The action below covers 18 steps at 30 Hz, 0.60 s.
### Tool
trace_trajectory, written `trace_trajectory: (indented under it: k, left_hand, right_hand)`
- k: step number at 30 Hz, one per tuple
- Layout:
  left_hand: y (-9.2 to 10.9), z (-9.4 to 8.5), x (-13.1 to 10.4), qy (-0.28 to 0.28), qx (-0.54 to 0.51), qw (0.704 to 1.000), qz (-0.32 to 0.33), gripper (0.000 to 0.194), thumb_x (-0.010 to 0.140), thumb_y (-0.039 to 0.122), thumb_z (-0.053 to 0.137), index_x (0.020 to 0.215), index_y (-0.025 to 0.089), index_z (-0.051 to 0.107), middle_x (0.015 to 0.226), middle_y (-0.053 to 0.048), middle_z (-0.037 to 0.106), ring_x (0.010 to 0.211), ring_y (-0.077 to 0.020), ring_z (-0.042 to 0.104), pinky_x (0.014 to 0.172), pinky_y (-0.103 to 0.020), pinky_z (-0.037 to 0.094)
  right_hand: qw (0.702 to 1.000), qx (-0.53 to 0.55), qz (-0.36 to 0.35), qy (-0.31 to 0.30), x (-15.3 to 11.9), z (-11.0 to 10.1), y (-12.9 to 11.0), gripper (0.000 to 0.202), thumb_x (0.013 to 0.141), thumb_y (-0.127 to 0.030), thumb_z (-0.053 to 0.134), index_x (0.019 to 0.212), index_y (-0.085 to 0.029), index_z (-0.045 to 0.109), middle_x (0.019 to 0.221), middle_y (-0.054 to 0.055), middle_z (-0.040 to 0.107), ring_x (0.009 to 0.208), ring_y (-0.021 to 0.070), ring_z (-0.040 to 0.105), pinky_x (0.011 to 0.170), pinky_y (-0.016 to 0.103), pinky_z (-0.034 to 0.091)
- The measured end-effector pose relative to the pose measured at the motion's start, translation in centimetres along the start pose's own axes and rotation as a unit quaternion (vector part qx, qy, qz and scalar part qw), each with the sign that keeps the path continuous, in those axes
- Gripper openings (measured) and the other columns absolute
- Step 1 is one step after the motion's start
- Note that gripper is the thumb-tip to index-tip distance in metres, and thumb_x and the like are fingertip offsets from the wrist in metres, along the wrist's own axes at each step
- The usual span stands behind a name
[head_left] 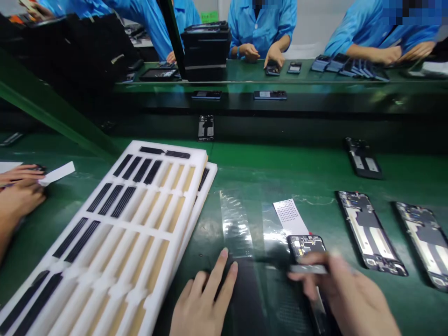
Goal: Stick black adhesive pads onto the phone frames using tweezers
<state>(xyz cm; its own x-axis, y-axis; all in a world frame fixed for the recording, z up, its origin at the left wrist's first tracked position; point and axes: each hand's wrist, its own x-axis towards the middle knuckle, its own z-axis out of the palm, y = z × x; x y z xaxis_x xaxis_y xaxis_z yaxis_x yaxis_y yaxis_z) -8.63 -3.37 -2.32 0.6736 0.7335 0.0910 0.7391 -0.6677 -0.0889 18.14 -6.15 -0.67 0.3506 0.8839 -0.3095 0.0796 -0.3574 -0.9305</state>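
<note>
My left hand (pixel 206 298) lies on the green bench with its fingers stretched out. Its fingertips rest at the left edge of a dark strip (pixel 247 294), near a clear plastic film (pixel 236 221). Between the thumb and fingers of my right hand (pixel 353 294) is a short grey tweezers-like tool (pixel 308 269), blurred by motion. Under that hand lies an opened phone (pixel 308 243) with its circuit board bare, partly covered by my fingers. A white card with rows of dark dots (pixel 289 214) lies just beyond this phone.
Left of my hands stands a white foam tray (pixel 164 228) with black strips in some slots, stacked on another. Opened phones (pixel 371 233) lie to the right and farther back. A green post (pixel 59 112) slants at left. Another person's hands (pixel 21 196) work there; co-workers in blue sit opposite.
</note>
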Motion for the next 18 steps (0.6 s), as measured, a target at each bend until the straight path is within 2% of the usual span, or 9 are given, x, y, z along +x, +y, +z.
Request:
trace_trajectory:
  k: [3, 6, 10, 14, 16, 18]
  left_hand:
    - [0.1, 0.5, -0.2, 0.013, -0.003, 1.0, 0.0, 0.073, 0.075, -0.008, 0.042, 0.141, 0.023, 0.054, 0.152, -0.005, 0.049, 0.084, -0.0205, 0.057, 0.067, -0.032, 0.053]
    - [0.2, 1.0, -0.4, 0.026, -0.003, 1.0, 0.0, 0.064, 0.081, -0.002, 0.047, 0.139, 0.022, 0.056, 0.15, -0.006, 0.051, 0.084, -0.0213, 0.057, 0.068, -0.034, 0.052]
    - [0.4, 1.2, -0.2, 0.033, 0.012, 0.999, 0.003, 0.057, 0.083, 0.003, 0.053, 0.136, 0.022, 0.06, 0.147, -0.006, 0.055, 0.08, -0.0209, 0.056, 0.066, -0.034, 0.051]
    - [0.4, 1.1, 0.1, 0.037, 0.005, 0.999, 0.001, 0.055, 0.082, 0.002, 0.051, 0.133, 0.022, 0.062, 0.144, -0.006, 0.057, 0.078, -0.0206, 0.059, 0.063, -0.033, 0.052]
    - [0.6, 0.9, 0.2, 0.051, -0.035, 0.998, -0.029, 0.054, 0.083, 0.0, 0.048, 0.131, 0.022, 0.063, 0.142, -0.006, 0.059, 0.078, -0.0205, 0.061, 0.063, -0.033, 0.052]
    - [1.2, 0.5, 0.3, 0.081, -0.158, 0.978, -0.112, 0.054, 0.087, -0.002, 0.042, 0.132, 0.022, 0.06, 0.133, -0.007, 0.066, 0.087, -0.021, 0.066, 0.072, -0.032, 0.054]
  right_hand:
    - [0.993, -0.077, -0.077, -0.045, 0.5, 3.7, -1.1, 0.036, 0.095, -0.051, 0.055, 0.085, -0.021, 0.073, 0.072, 0.006, 0.074, 0.068, 0.0198, 0.073, 0.063, 0.023, 0.059]
    - [0.98, -0.141, -0.124, -0.061, 0.5, 5.4, -0.5, 0.027, 0.097, -0.043, 0.055, 0.093, -0.022, 0.073, 0.084, 0.005, 0.076, 0.072, 0.0179, 0.073, 0.068, 0.021, 0.059]
    - [0.975, -0.164, -0.122, -0.083, 0.5, 6.3, 0.2, 0.028, 0.099, -0.04, 0.052, 0.107, -0.023, 0.072, 0.099, 0.007, 0.078, 0.086, 0.0198, 0.076, 0.076, 0.022, 0.061]
    - [0.981, -0.145, -0.111, -0.065, 0.5, 6.7, -0.6, 0.031, 0.098, -0.042, 0.053, 0.102, -0.022, 0.076, 0.105, 0.009, 0.078, 0.095, 0.0234, 0.076, 0.08, 0.024, 0.062]
    - [0.985, -0.126, -0.11, -0.041, 0.0, 6.3, -1.3, 0.032, 0.097, -0.044, 0.055, 0.095, -0.022, 0.078, 0.101, 0.009, 0.079, 0.093, 0.0248, 0.076, 0.076, 0.025, 0.063]
    - [0.987, -0.118, -0.112, 0.0, -1.1, 5.7, -2.1, 0.037, 0.097, -0.048, 0.052, 0.087, -0.024, 0.079, 0.094, 0.009, 0.079, 0.088, 0.0261, 0.077, 0.073, 0.028, 0.065]
